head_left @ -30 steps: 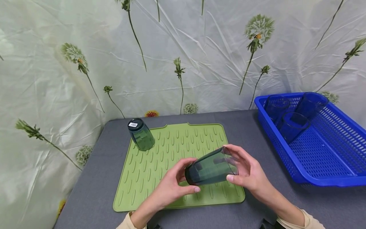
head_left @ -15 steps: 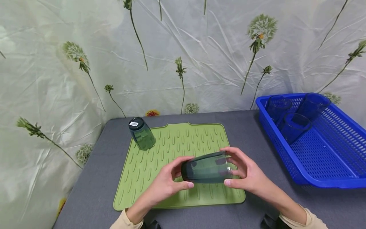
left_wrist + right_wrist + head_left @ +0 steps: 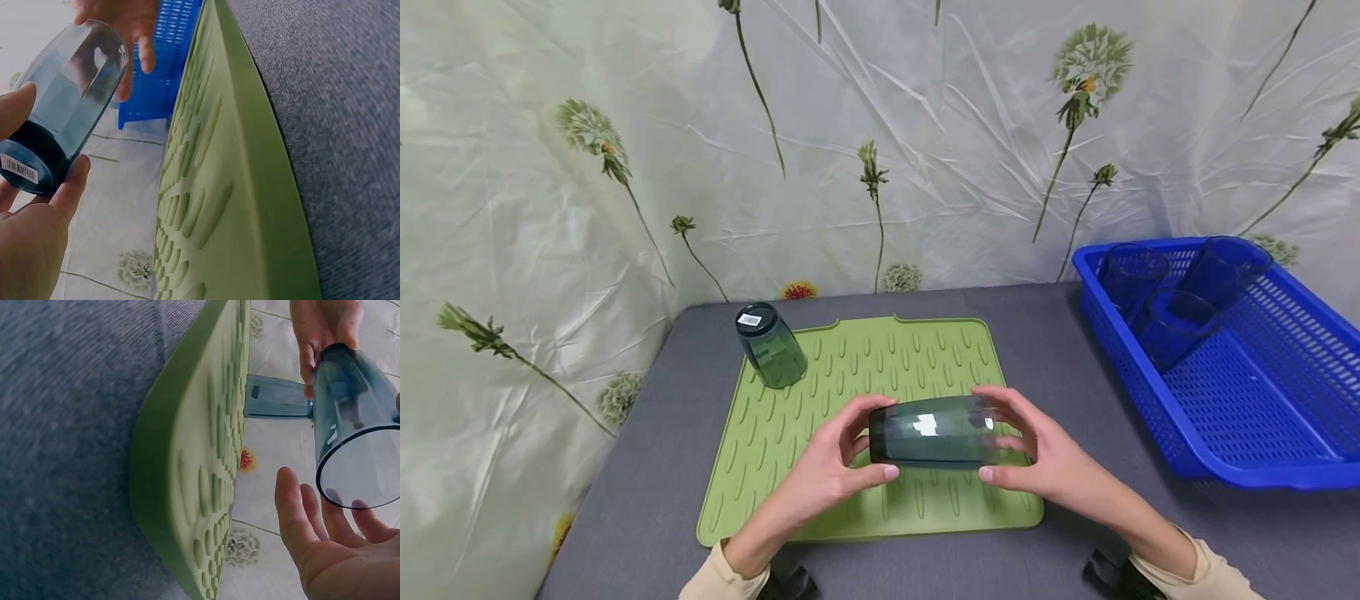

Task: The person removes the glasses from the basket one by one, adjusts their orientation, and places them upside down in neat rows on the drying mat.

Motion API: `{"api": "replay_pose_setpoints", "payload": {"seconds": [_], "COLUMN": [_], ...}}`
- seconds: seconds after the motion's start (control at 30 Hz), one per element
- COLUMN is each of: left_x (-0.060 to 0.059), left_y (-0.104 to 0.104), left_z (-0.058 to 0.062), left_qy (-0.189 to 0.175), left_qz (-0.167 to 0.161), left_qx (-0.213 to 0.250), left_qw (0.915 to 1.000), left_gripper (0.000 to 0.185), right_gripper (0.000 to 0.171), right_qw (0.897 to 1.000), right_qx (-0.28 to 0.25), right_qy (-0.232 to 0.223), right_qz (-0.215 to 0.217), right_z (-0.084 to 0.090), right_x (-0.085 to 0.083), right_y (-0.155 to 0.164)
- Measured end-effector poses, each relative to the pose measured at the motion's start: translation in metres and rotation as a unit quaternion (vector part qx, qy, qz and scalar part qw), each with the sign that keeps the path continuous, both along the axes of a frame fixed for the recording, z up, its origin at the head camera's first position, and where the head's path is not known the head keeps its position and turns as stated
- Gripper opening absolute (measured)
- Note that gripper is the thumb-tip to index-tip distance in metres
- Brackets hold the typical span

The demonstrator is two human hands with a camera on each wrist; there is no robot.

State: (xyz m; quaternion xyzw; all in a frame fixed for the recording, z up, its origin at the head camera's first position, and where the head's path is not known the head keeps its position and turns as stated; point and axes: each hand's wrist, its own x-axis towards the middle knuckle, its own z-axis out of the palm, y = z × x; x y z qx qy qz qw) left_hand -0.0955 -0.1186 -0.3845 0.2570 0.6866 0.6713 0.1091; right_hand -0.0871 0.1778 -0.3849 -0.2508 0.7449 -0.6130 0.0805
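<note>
A green-tinted clear drinking glass (image 3: pixel 934 429) lies nearly level in the air above the front of the green drying mat (image 3: pixel 752 492). My left hand (image 3: pixel 833 457) grips its dark base, thumb below and fingers over the top. At the rim end my right hand (image 3: pixel 1033 446) holds the glass between thumb and fingers. The left wrist view shows a barcode label (image 3: pixel 20 169) on the base. In the right wrist view, the open rim faces the camera, with right fingertips (image 3: pixel 359 506) at its edge. A matching glass (image 3: pixel 777 354) stands upside down on the mat's back left corner.
A blue perforated plastic basket (image 3: pixel 1273 400) stands to the right of the mat, with several similar glasses (image 3: pixel 1176 321) upright at its back left. Grey cloth (image 3: pixel 1045 333) covers the table. Behind it hangs a dandelion-printed sheet (image 3: pixel 820 233).
Both hands have shifted slightly left with the glass. The glass has gone from tilted, rim end higher, to nearly level, and a bright reflection now shows on its side.
</note>
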Motion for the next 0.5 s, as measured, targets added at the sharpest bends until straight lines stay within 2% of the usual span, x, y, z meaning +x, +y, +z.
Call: {"api": "replay_pose_setpoints", "payload": {"seconds": [0.13,0.3,0.5], "left_x": [0.0,-0.001,-0.005], "left_y": [-0.001,-0.003,-0.011], "left_z": [0.001,0.006,0.008], "left_qy": [0.001,0.002,0.031], "left_qz": [0.007,0.048,0.072], "left_qx": [0.006,0.006,0.028], "left_qw": [1.0,0.9988,0.9965], "left_gripper": [0.067,0.066,0.063], "right_gripper": [0.079,0.082,0.083], "right_qw": [1.0,1.0,0.999], "right_qx": [0.006,0.012,0.02], "right_qy": [0.002,0.026,0.038], "right_qz": [-0.007,-0.006,0.006], "right_z": [-0.001,-0.001,-0.001], "right_x": [0.0,-0.002,-0.005], "right_y": [0.001,0.005,0.007]}}
